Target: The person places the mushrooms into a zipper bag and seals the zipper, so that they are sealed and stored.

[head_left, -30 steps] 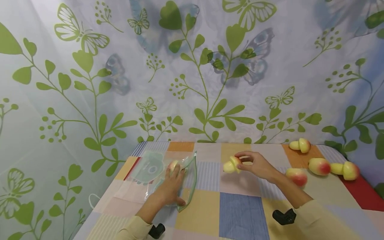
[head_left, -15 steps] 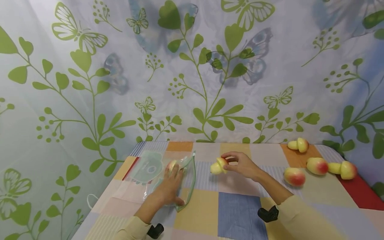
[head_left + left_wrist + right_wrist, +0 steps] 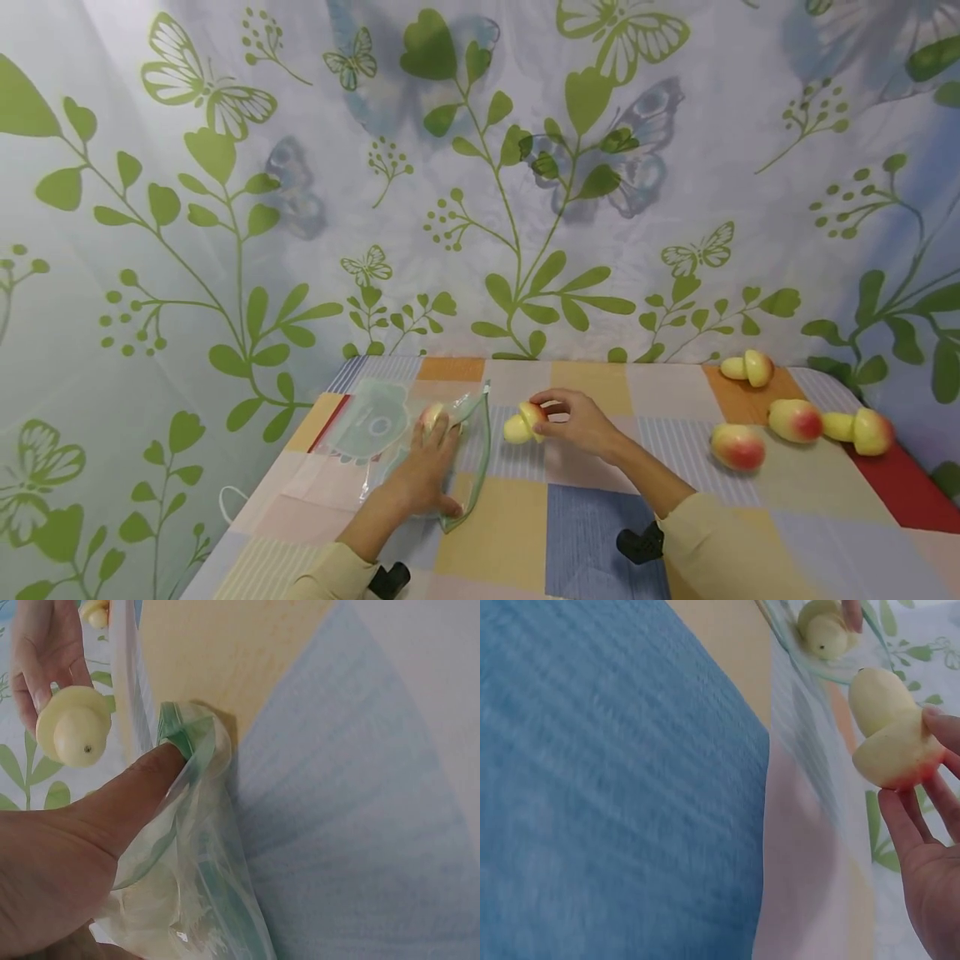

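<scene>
A toy mushroom [image 3: 519,427], pale yellow with a red-blushed cap, is held by the cap between the thumb and fingers of my right hand [image 3: 585,425]. It is up off the table, its stem pointing left toward a clear zip bag [image 3: 360,417] with a green edge and a green cartoon print. My left hand [image 3: 423,475] lies on that bag with fingers spread and nearly straight. In the left wrist view its thumb [image 3: 142,784] presses at the green zip edge. Another yellow mushroom [image 3: 826,634] shows inside the bag, partly covered by the left fingers.
On the right of the patchwork tablecloth [image 3: 592,533] lie two more mushrooms, one at the back [image 3: 747,367] and one by the red patch [image 3: 858,429]. Two rounded yellow-and-red pieces, one nearer [image 3: 738,447] and one farther [image 3: 795,419], lie beside them. A leaf-print curtain [image 3: 480,167] hangs behind.
My right hand has carried the mushroom leftward, closer to the bag's green edge. The left hand and the bag have stayed in place.
</scene>
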